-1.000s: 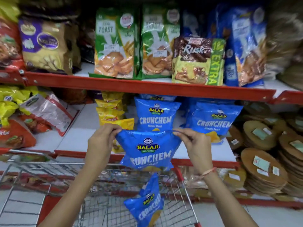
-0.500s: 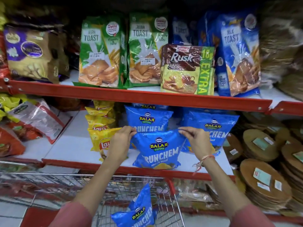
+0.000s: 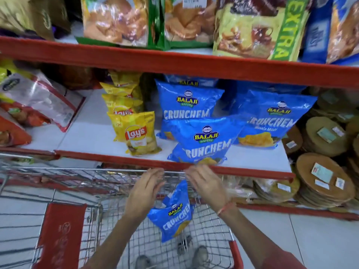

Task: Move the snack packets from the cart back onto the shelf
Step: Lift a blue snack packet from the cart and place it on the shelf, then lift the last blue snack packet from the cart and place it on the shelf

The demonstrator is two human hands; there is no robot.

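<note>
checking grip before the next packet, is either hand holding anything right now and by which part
Nothing is held. The left hand and right hand are both open above the blue packet in the cart, fingers spread and not closed on it.

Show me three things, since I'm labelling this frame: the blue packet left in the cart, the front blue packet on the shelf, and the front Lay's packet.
Cart packet (image 3: 175, 214): head view, on its logo.
Front shelf packet (image 3: 206, 141): head view, printed front.
Lay's packet (image 3: 136, 133): head view, red logo.

Bare forearms, a reddish sleeve (image 3: 279, 259) on the right arm, a thin orange-red thread bracelet (image 3: 226, 207) at the right wrist.
</note>
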